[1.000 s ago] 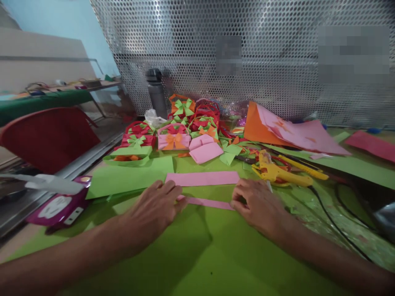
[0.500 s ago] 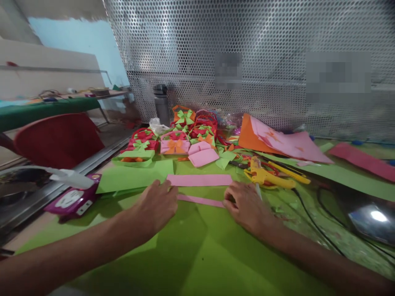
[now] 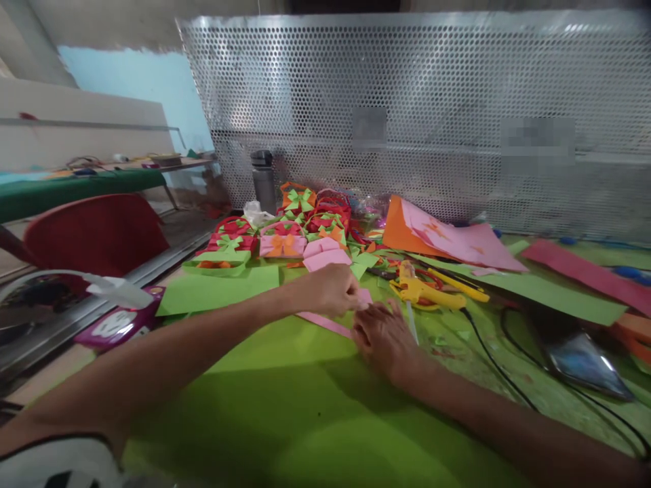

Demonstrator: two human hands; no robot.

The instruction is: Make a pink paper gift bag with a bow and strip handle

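My left hand reaches across to the right, its fingers curled together at the right end of a wide pink strip. Most of that strip is hidden beneath the hand. Just in front and to the right, my right hand lies low over the table, fingers bent and pressed together at the right end of a narrow pink strip. Both hands nearly touch at their fingertips. Behind them sits a folded pink piece, among several small handbag shapes with bows, such as a pink bag.
A yellow glue gun with a black cord lies right of my hands. Green sheets and a purple power socket are at left. A phone lies at right. A bottle stands before the perforated metal panel.
My left hand has moved right from the strips' left ends to the right end, beside my right hand. The view has tilted up a little.
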